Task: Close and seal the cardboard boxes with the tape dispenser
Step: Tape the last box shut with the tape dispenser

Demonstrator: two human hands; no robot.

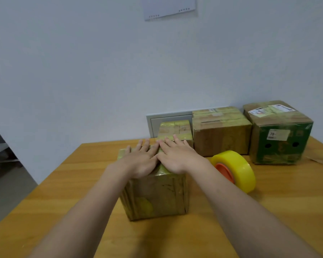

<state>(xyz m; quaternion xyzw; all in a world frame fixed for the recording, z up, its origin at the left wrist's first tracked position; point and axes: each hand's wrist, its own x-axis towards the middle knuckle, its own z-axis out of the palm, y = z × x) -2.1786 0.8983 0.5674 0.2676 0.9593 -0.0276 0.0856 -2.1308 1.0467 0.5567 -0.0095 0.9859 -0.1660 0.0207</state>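
Table (63, 183), box (157, 198) beneath both flat grips (142, 159) (177, 157)

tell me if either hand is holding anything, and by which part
Nothing is gripped. The left hand and right hand press flat, fingers straight, on the top of the near cardboard box. The tape roll lies untouched.

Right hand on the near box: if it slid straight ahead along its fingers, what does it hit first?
Probably the small taped box directly behind. The right hand lies flat on the near box, fingers aimed at it. The gap is unclear.
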